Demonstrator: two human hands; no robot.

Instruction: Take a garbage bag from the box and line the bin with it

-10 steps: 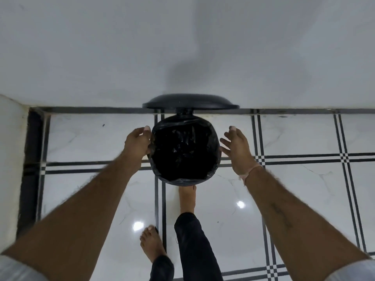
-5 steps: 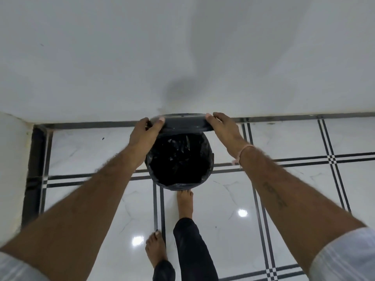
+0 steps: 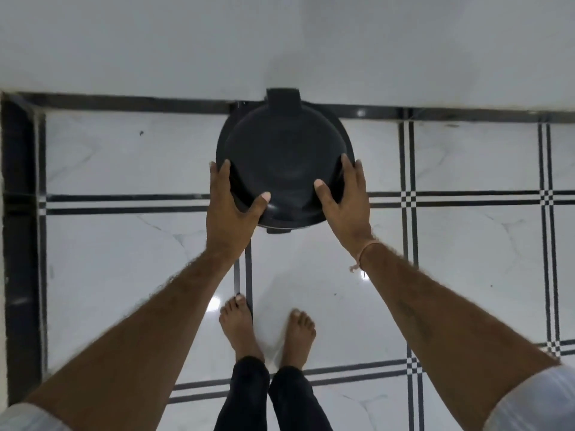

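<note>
A round black pedal bin stands on the floor against the white wall, with its domed lid (image 3: 284,160) lying flat on top. The lid hides the bin's inside, so the black garbage bag cannot be seen. My left hand (image 3: 231,206) lies on the lid's front left edge, thumb on top and fingers around the side. On the front right edge rests my right hand (image 3: 345,202), held the same way. The black pedal (image 3: 275,229) sticks out below the lid between my hands. No bag box is in view.
The floor is glossy white tile (image 3: 466,253) with black double lines. A black skirting strip (image 3: 124,101) runs along the wall, and a dark border (image 3: 18,244) runs down the left. My bare feet (image 3: 267,334) stand just in front of the bin.
The lid has come down from upright to flat on the bin, covering the bag-lined opening. Both hands followed it down to its front edge, and my right foot left the pedal.
</note>
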